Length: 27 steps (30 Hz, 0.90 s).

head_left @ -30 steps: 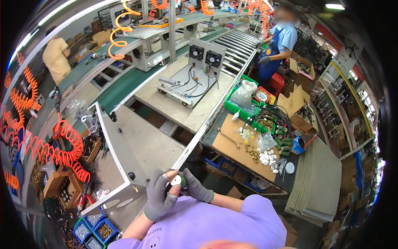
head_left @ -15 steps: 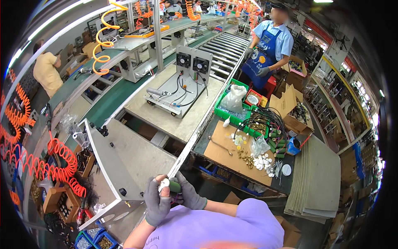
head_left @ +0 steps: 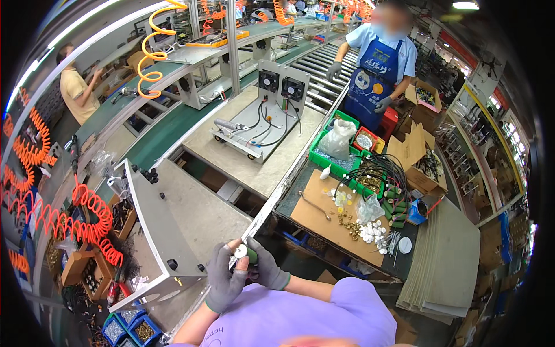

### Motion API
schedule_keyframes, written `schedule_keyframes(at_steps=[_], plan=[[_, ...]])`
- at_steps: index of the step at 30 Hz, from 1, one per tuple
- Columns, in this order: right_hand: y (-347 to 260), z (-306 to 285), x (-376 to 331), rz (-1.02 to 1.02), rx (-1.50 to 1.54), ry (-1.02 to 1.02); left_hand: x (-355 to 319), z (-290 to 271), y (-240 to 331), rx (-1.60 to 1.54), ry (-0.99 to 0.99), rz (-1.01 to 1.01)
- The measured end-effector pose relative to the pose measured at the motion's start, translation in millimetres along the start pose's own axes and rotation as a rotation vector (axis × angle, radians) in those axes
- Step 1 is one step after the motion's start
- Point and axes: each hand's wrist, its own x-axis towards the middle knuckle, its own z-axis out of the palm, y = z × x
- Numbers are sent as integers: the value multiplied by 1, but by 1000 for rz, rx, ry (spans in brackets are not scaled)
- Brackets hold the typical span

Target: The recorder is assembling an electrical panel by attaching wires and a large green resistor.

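Observation:
Close in front of my body, both gloved hands meet around a small green cylinder (head_left: 252, 256) with a white round end piece (head_left: 240, 251). My left hand (head_left: 224, 280), in a grey glove with bare fingertips, pinches the white end between thumb and finger. Wrapped round the green body from the other side is my right hand (head_left: 267, 267), gloved alike. The palms hide much of the cylinder. To the left lies a grey metal housing (head_left: 191, 202) with an upright side panel. Beyond it, an open metal chassis (head_left: 260, 136) with two black fans and loose cables rests on a board.
On the right, a bench holds cardboard (head_left: 306, 217) with white discs (head_left: 373, 231) and brass parts, green bins (head_left: 329, 165), black cables and several green cylinders (head_left: 394, 208). A co-worker in a blue apron (head_left: 370, 81) stands beyond, near the roller conveyor (head_left: 324, 69). Orange coiled hoses (head_left: 95, 214) hang left.
The white end in my hands has turned to face more upward. The co-worker's arm has reached out toward the rollers, and the person in yellow has raised a forearm. My view has shifted slightly.

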Motion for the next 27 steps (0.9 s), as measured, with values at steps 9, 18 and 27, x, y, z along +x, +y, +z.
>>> schedule_keyframes(at_steps=[9,18,27], plan=[[7,1,-3,-24,-45,82,-16,-1,4,78,56,17],[-20,-3,15,122,-94,46,-21,-2,-5,250,250,-93],[-7,1,23,273,-102,-126,-42,-5,-2,208,319,-287]])
